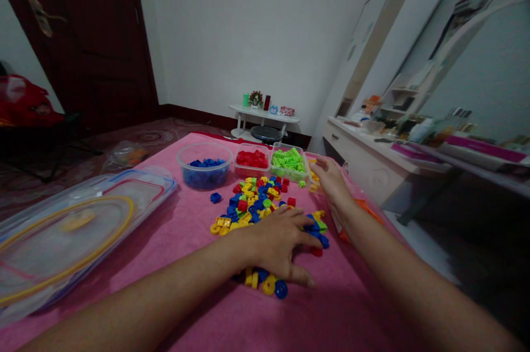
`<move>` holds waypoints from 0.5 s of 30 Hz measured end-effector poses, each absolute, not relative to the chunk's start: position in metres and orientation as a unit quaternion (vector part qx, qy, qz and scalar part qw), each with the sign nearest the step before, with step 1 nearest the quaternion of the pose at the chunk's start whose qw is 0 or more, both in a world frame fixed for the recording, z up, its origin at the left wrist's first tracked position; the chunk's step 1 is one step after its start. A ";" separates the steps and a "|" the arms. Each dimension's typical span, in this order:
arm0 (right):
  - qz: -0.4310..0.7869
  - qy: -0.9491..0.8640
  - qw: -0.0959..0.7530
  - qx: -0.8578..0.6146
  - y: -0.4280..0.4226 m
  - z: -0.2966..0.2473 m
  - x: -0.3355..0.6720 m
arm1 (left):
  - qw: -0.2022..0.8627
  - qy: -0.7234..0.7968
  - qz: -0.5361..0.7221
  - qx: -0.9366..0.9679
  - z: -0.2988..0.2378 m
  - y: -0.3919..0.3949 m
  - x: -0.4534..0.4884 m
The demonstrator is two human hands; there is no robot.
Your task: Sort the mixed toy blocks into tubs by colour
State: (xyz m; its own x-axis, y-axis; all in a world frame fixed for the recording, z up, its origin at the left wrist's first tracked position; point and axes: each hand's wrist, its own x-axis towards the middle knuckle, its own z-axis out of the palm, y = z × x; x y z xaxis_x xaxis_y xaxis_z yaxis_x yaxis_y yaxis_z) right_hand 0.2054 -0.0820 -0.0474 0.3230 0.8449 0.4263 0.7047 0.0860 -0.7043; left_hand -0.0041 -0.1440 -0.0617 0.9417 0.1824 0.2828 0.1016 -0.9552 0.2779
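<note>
My left hand lies palm down with fingers spread over a loose pile of mixed plastic building bricks. The bricks are blue, yellow, red and green, and some are round wheels. My right hand reaches over a clear box with yellow bricks in it, at the right end of the row. Its fingers are stretched out and partly hide the box; no brick shows in them. Left of it stand a box of light green bricks, a box of red bricks and a round tub of blue bricks.
Clear plastic lids lie stacked at the left on the pink cloth. One blue brick sits apart near the round tub. Orange pieces show behind my right forearm. A white dresser stands to the right.
</note>
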 end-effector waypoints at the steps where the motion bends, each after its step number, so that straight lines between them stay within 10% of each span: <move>1: 0.107 -0.575 0.484 -0.651 -0.095 -0.056 0.200 | 0.112 0.061 0.138 0.982 -0.065 -0.150 -0.002; 15: 0.189 -0.541 0.490 -0.657 -0.166 -0.124 0.169 | 0.088 0.209 0.128 0.965 -0.057 -0.116 -0.014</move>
State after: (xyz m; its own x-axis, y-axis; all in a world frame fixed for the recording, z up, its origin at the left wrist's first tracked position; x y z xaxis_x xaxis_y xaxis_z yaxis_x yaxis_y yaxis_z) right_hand 0.1688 -0.1658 -0.1238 0.3436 0.8957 0.2824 0.5261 0.0655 -0.8479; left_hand -0.0140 -0.1161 -0.0573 0.8796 0.4267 0.2101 0.3817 -0.8968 0.2235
